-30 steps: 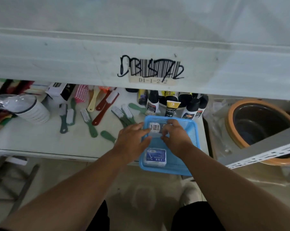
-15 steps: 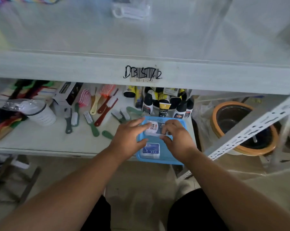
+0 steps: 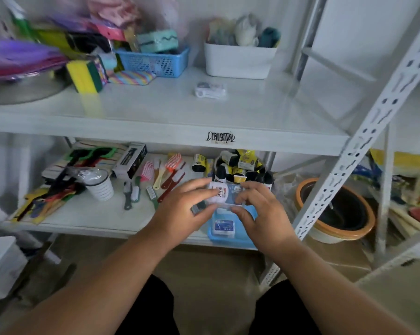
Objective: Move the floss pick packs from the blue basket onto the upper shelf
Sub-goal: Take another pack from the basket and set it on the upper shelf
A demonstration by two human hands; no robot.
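A clear floss pick pack (image 3: 224, 194) with a white and blue label is held above the blue basket (image 3: 230, 239) on the lower shelf. My left hand (image 3: 184, 213) grips its left end and my right hand (image 3: 262, 211) pinches its right end. Another floss pick pack (image 3: 222, 226) with a blue label lies in the basket under my hands. One more floss pick pack (image 3: 210, 89) lies flat on the upper shelf (image 3: 170, 112), in front of a white bin.
The upper shelf carries a white bin (image 3: 239, 60), a second blue basket (image 3: 153, 61) and sponges (image 3: 85, 76) at the back. Brushes (image 3: 153, 182), a cup (image 3: 100, 184) and bottles (image 3: 238, 168) crowd the lower shelf. A slanted shelf upright (image 3: 363, 139) and an orange-rimmed pot (image 3: 337, 211) stand to the right.
Both hands have lifted the pack up out of the basket. The view has tilted up, so the upper shelf and the pack lying on it now show.
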